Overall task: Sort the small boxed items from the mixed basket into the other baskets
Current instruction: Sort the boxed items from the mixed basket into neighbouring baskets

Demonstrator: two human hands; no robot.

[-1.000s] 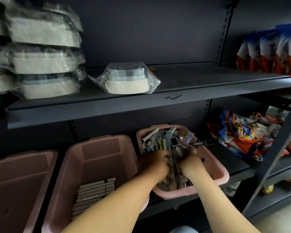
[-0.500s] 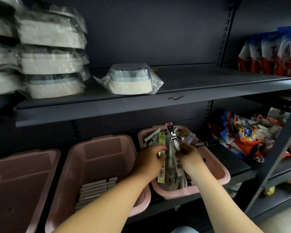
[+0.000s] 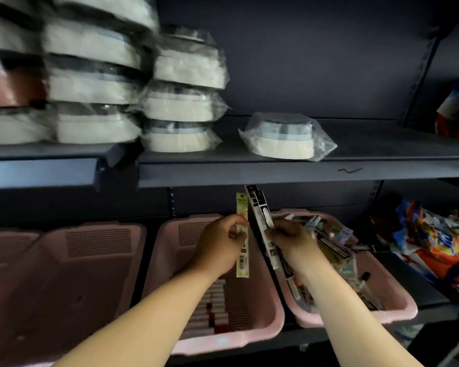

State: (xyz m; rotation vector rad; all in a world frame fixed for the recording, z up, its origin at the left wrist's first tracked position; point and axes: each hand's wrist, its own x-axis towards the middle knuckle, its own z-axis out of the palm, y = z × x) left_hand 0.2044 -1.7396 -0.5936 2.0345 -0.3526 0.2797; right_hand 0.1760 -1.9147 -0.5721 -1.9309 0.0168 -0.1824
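Note:
Three pink baskets stand on the lower shelf. The right one, the mixed basket, is piled with small boxed items. The middle basket holds a row of slim boxes laid flat. The left basket shows only its bare floor. My left hand pinches a slim pale yellow-green box upright over the middle basket. My right hand grips a bundle of slim black and white boxes, held upright at the mixed basket's left rim.
The dark shelf just above the baskets carries plastic-wrapped white containers, one standing alone. Colourful packets lie on the shelf right of the mixed basket. A shelf upright runs up the right side.
Both hands have risen out of the mixed basket with boxes. My left hand has carried the yellow-green box left over the middle basket. The view has swung left.

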